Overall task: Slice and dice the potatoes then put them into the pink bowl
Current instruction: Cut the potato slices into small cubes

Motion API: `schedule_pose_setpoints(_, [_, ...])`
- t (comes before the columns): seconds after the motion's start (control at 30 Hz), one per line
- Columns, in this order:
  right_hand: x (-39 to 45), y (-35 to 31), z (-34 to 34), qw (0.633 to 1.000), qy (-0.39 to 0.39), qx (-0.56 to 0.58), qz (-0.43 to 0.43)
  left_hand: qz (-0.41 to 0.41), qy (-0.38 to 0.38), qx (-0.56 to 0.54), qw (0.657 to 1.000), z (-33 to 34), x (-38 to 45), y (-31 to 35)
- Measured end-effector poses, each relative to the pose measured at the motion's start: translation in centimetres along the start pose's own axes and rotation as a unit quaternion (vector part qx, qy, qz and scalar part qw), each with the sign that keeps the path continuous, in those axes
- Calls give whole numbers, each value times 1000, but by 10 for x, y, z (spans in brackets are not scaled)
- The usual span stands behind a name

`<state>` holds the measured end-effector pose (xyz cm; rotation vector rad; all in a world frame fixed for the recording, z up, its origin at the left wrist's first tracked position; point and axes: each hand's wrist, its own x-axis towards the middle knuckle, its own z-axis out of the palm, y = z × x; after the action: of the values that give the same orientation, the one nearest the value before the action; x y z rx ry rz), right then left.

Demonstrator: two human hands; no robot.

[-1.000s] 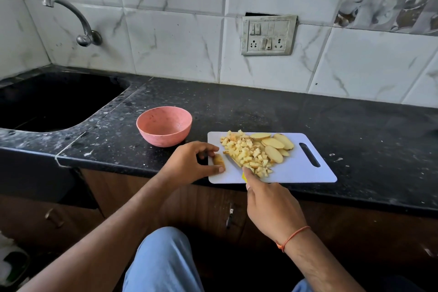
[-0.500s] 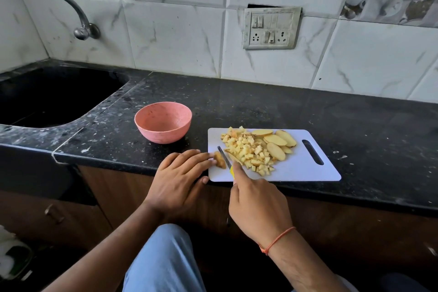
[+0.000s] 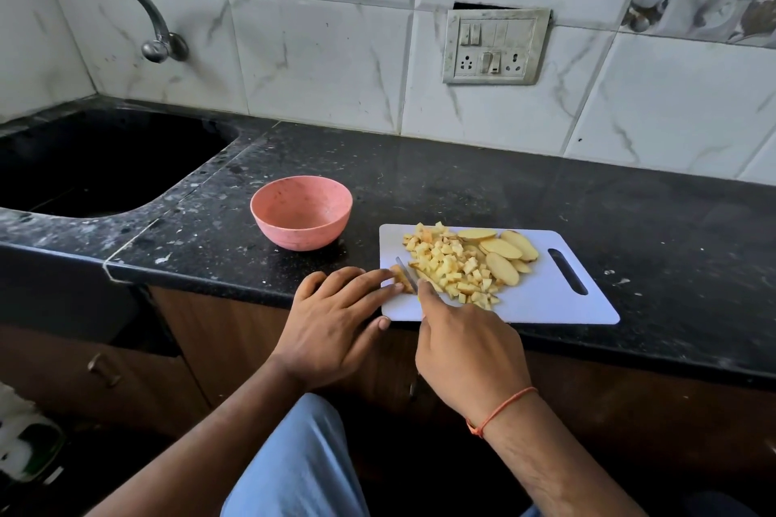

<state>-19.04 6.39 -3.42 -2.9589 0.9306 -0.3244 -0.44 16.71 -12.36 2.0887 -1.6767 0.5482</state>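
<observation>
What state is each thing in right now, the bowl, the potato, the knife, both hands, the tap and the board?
pink bowl: upright, empty, left of the board.
cutting board: flat on the counter.
diced potato: piled on the board.
potato slices: uncut, beside the pile.
potato piece: pinned under the left fingertips.
knife: blade down against that piece.
left hand: fingers straight, pressing.
right hand: grips the knife.
tap: no water running.
</observation>
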Motion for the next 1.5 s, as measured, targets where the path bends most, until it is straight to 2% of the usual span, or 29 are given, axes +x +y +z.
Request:
schedule_pose_setpoints(0.3, [-4, 12, 1, 999, 33, 25, -15, -21, -5, -7, 1000, -2, 1, 2])
schedule_pose_setpoints(0.67, [14, 7, 6, 1000, 0, -9, -23, -32, -9, -14, 999, -4, 4, 5])
schedule_pose_setpoints(1.1, [4, 3, -1, 996, -93, -11, -11, -57, -25, 38, 997, -2, 4, 14])
schedule_pose_setpoints(1.5, [-60, 27, -15, 997, -79, 21, -6, -59, -38, 10, 997, -9, 7, 17])
